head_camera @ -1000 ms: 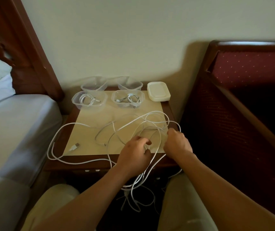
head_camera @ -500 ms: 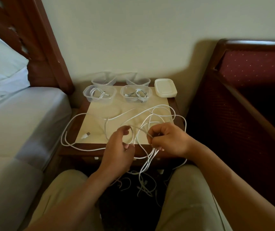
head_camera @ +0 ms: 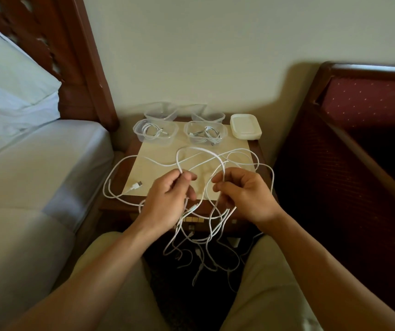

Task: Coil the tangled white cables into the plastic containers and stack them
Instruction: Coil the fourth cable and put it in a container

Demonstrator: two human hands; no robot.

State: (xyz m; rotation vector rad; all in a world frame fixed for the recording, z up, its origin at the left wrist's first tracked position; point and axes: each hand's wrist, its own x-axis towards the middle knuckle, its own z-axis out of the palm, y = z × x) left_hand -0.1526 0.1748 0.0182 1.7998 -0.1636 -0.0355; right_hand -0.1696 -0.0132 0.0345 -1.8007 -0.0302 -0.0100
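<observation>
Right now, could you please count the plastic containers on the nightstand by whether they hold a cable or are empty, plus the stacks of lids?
Containers holding a coiled cable: 2, front left and front right.
Empty containers: 2, back left and back right.
Stacks of white lids: 1.
Total: 5.

No legible text, label, brand, number or sign appears on anything in this head-camera view.
</observation>
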